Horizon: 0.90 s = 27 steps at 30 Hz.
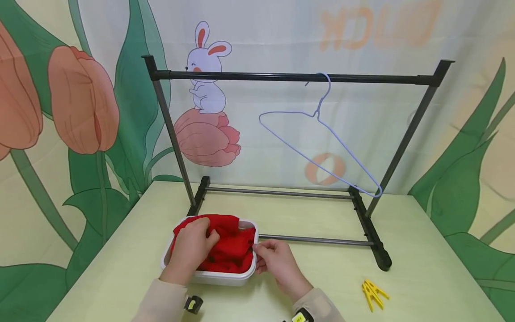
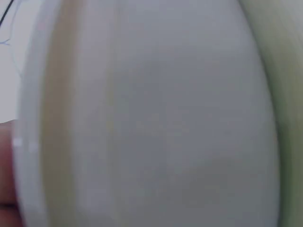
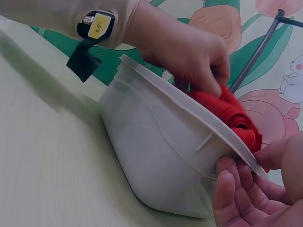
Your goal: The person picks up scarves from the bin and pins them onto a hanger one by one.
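A white plastic basin [image 1: 223, 279] stands on the table at the front, filled with a folded red cloth [image 1: 231, 248]. My left hand [image 1: 191, 248] reaches over the basin's left side, its fingers curled down into the cloth and gripping it. At the right end, my right hand [image 1: 279, 264] pinches the basin's rim, thumb above and fingers [image 3: 227, 189] underneath. The basin's pale wall [image 2: 175, 118] fills most of the left wrist view, hiding nearly all of that hand's fingers and the cloth there.
Behind the basin stands a black rack [image 1: 257, 77] with a purple hanger [image 1: 306, 156] hooked on its top bar, right of centre. Yellow clothespins [image 1: 373, 294] lie at the front right of the table [image 1: 322, 277]. A printed curtain [image 1: 273, 40] hangs behind.
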Available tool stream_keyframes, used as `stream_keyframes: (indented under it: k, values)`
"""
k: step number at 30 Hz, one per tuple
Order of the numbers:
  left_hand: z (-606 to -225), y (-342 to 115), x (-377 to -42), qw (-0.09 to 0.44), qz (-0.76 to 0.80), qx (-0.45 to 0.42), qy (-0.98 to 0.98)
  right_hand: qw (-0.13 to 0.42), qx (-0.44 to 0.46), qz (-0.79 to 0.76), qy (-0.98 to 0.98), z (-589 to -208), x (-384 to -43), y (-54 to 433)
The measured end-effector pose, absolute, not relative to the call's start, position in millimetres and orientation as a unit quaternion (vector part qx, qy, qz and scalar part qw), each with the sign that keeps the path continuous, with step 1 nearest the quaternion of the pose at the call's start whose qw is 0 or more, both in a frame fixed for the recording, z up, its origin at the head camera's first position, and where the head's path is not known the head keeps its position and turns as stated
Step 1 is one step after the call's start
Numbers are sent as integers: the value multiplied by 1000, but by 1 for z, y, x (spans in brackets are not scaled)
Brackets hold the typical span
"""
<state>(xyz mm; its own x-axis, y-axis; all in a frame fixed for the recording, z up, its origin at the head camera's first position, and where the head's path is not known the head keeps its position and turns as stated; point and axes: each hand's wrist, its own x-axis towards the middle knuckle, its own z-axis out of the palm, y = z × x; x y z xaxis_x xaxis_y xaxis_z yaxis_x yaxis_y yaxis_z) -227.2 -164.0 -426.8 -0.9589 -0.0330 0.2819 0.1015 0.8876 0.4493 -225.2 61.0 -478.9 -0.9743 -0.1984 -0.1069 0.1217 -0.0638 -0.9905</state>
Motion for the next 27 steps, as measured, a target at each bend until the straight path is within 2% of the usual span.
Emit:
stream_keyframes:
  k: [9,17,24,27]
  values:
    - [-396,-170,-215,337,-333,-59,-878,111,-24,-719,685,-478,-224,62]
    - [-363,-175,-208,396,-379,-80,-833,106,-27,-718,687,-479,-225,63]
    - [-349,-177,-208,433,-379,-112,-810,109,-44,-693,711,-478,-225,69]
    - [-347,-177,-208,443,-379,-119,-804,86,-56,-660,744,-474,-226,81]
